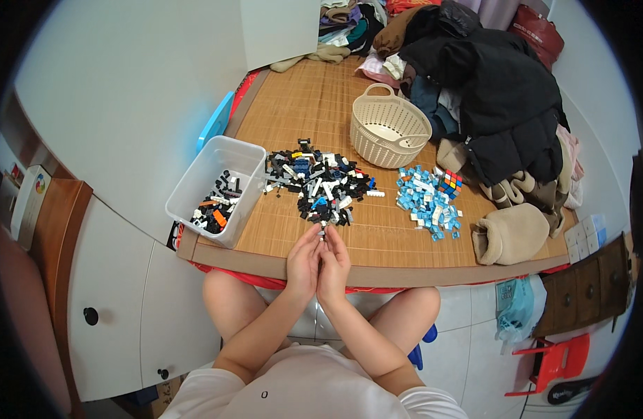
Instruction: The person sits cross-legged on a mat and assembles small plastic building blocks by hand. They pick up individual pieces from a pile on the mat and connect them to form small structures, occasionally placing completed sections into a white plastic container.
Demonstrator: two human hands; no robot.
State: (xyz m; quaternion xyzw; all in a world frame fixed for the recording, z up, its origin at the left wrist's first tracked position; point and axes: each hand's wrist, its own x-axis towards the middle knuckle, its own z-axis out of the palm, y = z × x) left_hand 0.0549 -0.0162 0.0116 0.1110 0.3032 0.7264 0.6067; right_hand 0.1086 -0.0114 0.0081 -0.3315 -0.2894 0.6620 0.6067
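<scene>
My left hand (304, 265) and my right hand (333, 267) meet at the near edge of the mat-covered surface. Their fingertips close together on a small grey building-block piece (322, 234), mostly hidden by the fingers. Just beyond the fingertips spreads a loose pile of building blocks (328, 187), mainly black, white and grey with a few blue and yellow ones. To the left stands a clear plastic bin (248, 167) with black, white and orange blocks at its bottom.
A beige woven-look basket (381, 133) stands behind the pile. At right lie light-blue and white tiles (426, 202), with a colourful puzzle cube (450, 184) beside them. Farther right are a beige slipper-like item (513, 234) and heaped dark clothes (503, 91). A blue lid (215, 122) leans behind the bin.
</scene>
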